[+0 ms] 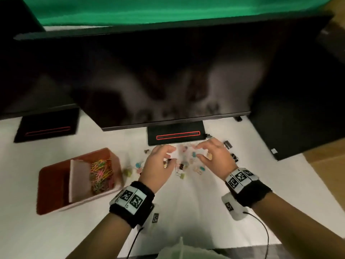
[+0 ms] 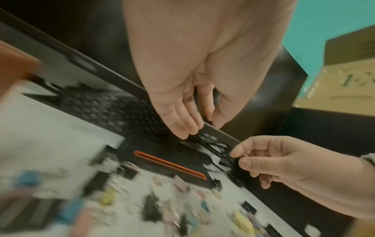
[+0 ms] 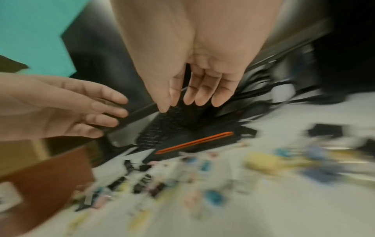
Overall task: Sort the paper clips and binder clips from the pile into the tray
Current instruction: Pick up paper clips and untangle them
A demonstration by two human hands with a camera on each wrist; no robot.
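Observation:
A scattered pile of pastel and black binder clips (image 1: 186,163) lies on the white table in front of the monitor stand; it is blurred in the wrist views (image 2: 162,208) (image 3: 182,184). A red-brown tray (image 1: 54,186) sits to the left with a white divider (image 1: 78,178). Colourful paper clips (image 1: 101,174) fill its right compartment. My left hand (image 1: 170,156) (image 2: 201,128) hovers over the pile's left side, fingers relaxed and holding nothing. My right hand (image 1: 198,151) (image 3: 176,105) hovers over the right side, fingers loosely extended and also holding nothing.
A large dark monitor (image 1: 168,71) overhangs the table, with its black base (image 1: 175,136) just behind the pile. A second base (image 1: 46,128) stands at the back left. Stray black clips (image 1: 227,144) lie to the right, near a black tower (image 1: 298,118).

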